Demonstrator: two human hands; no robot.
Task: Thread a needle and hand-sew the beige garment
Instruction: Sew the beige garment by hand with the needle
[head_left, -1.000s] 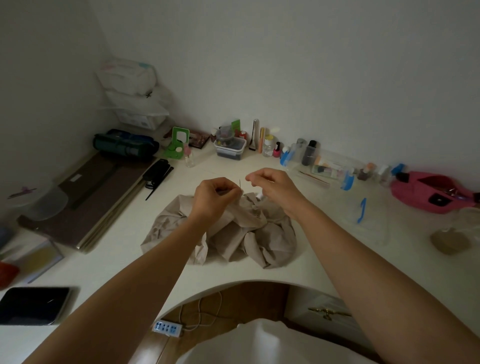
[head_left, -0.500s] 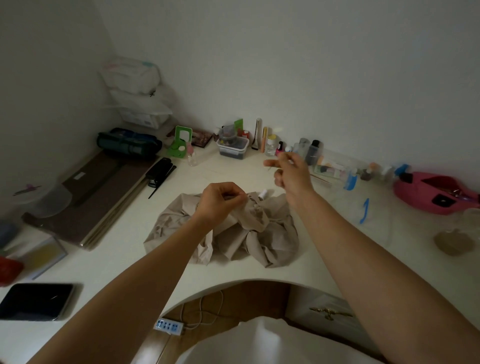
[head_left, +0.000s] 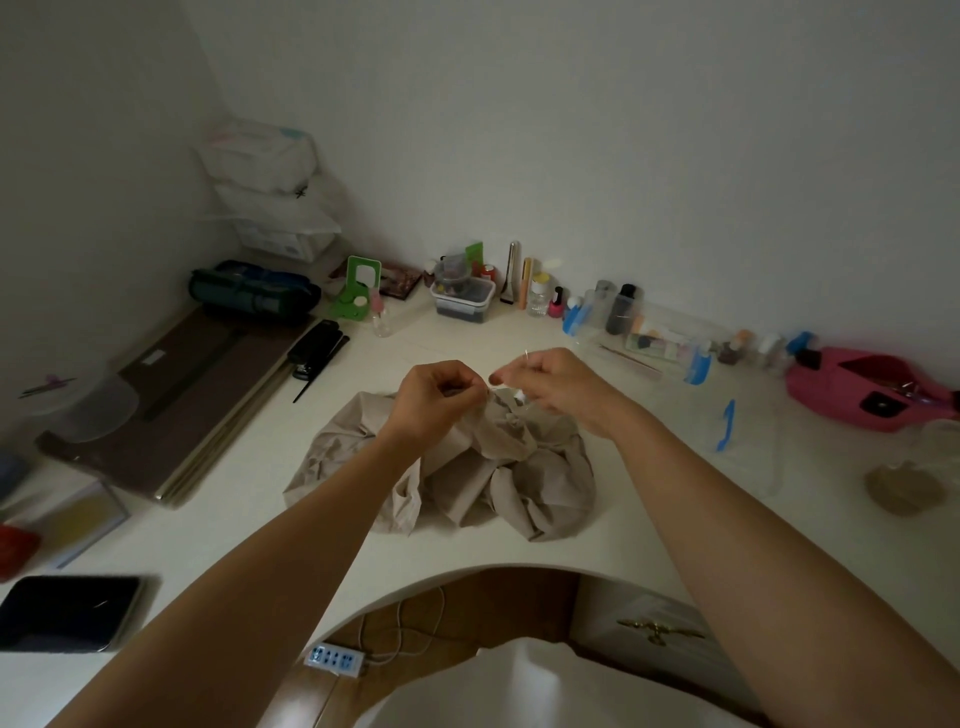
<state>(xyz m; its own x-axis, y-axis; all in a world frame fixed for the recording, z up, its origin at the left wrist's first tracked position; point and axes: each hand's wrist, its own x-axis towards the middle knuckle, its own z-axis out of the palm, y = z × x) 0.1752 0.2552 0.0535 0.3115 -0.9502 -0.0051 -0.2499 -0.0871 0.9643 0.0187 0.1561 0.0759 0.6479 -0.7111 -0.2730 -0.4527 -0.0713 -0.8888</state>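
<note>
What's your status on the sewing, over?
Left hand pinches the garment, which is bunched on the table. Right hand pinches what looks like the needle, close beside the left. Nothing in the way.

Near my left a black tablet (head_left: 67, 610) lies flat on the white bench (head_left: 249, 519). A stack of brown boards (head_left: 197, 410) lies farther back, with a black stapler (head_left: 314, 345) just beside their right edge. A green phone stand (head_left: 358, 288) stands upright near the wall, next to a dark pouch (head_left: 254, 293). A clear lidded box (head_left: 462, 299) and a pink nail polish bottle (head_left: 557, 304) sit along the wall. To my right lies a pink bag (head_left: 862, 387). A white power strip (head_left: 335, 660) lies on the wooden floor (head_left: 467, 603) below.
</note>
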